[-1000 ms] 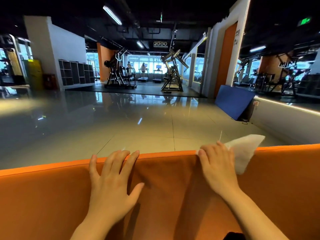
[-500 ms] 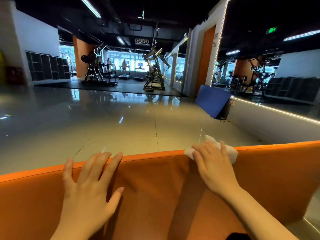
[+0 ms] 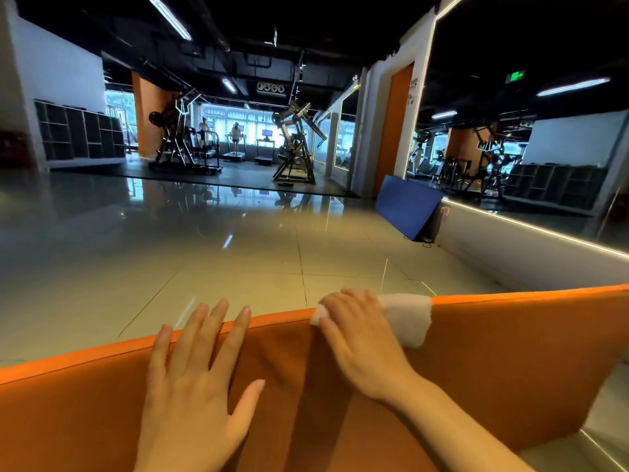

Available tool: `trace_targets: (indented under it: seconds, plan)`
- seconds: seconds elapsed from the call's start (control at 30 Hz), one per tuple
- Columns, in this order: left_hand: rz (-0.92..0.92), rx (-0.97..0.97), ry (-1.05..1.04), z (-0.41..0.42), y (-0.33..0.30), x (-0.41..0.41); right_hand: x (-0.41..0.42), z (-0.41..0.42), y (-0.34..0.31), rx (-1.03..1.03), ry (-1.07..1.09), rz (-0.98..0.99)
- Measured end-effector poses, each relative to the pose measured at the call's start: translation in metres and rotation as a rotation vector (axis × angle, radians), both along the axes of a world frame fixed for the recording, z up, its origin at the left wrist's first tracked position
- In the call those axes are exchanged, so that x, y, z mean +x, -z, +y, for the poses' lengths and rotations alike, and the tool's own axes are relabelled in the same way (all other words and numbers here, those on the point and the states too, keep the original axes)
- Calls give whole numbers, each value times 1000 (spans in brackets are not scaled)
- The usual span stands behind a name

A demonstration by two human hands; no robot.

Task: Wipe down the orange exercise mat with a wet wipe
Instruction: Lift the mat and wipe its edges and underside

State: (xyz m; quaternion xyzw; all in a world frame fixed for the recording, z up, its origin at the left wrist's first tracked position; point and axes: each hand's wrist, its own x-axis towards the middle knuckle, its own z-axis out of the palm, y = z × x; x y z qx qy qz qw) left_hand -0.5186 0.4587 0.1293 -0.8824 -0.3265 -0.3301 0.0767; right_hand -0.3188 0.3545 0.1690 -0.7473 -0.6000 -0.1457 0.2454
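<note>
The orange exercise mat [image 3: 493, 362] fills the lower part of the view, its far edge running from lower left up to the right. My left hand [image 3: 194, 393] lies flat on the mat with fingers spread and fingertips reaching the far edge. My right hand [image 3: 357, 332] presses a white wet wipe [image 3: 405, 316] onto the mat's far edge. The wipe sticks out on both sides of the hand; its middle is hidden under my palm.
Beyond the mat lies a glossy tiled floor [image 3: 204, 260]. A blue mat [image 3: 405, 206] leans against the right wall under a mirror [image 3: 531, 137]. Gym machines [image 3: 292, 148] and treadmills stand far back. A shelf unit [image 3: 78, 131] lines the left wall.
The wipe, loose and sticking up beside my right hand a second ago, is now pressed flat on the mat's edge. The hand has slid left along the edge. The view turned right.
</note>
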Motion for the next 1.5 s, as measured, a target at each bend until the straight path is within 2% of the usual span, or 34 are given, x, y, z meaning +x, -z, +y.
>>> trace_targets:
  seconds: [0.1, 0.23, 0.37, 0.5, 0.73, 0.93, 1.1, 1.23, 1.3, 1.5]
  plan:
    - [-76, -28, -76, -3, 1, -19, -36, 12, -1, -14, -99, -69]
    - [-108, -45, -162, -7, 4, -31, -24, 0, -5, -58, -122, -118]
    - [-104, 88, -152, 5, 3, -30, 28, -22, -6, -63, 54, -102]
    - [7, 25, -155, 17, -7, -28, 81, -50, 1, 7, 218, -96]
    - [50, 94, -156, 38, -14, -19, 69, -25, -3, 3, 304, -10]
    - [-74, 65, -102, 58, -8, -9, -3, 34, -2, 37, 156, 29]
    - [-79, 166, -27, 71, -3, -8, -65, 79, 2, 94, 7, 34]
    - [-92, 200, 27, 77, -1, -13, -59, 77, 10, 215, -8, -123]
    - [-101, 190, 48, 75, 2, -12, -41, 68, 11, 201, 30, -167]
    - [-132, 137, 133, 83, 0, -13, 26, 29, 15, 198, 288, -137]
